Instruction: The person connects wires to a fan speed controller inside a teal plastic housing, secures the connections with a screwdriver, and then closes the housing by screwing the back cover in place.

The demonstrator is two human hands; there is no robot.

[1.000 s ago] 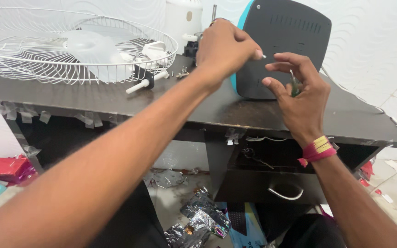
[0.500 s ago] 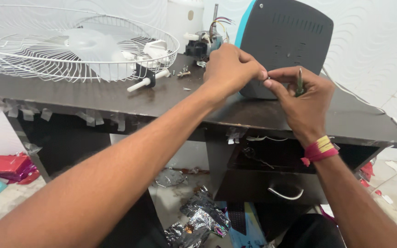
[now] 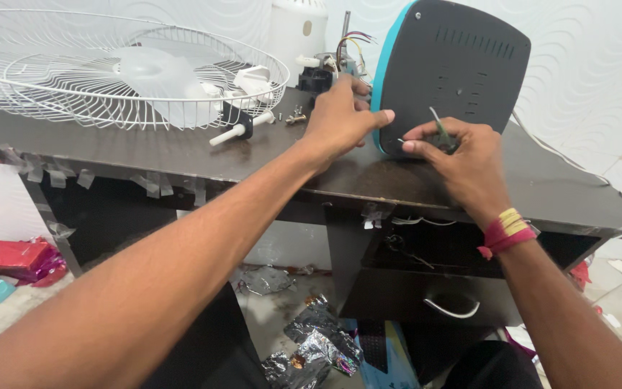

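Left hand point(image 3: 340, 119) clasps the teal edge of the dark fan base point(image 3: 451, 72), standing upright near the dark table point(image 3: 181, 155) front edge. Right hand point(image 3: 462, 162) pinches a small screw point(image 3: 402, 141) against the base's lower face. Wire fan guard point(image 3: 109, 68) lies well apart, left.

Dark desk point(image 3: 181, 155) carries a white wire fan guard point(image 3: 109, 68), a dark teal-edged housing point(image 3: 455, 65), some loose screws point(image 3: 296, 115).

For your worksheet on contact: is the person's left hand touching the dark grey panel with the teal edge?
Touching. The head view shows the left hand with its thumb pressed against the teal edge of the dark grey panel, with no gap.
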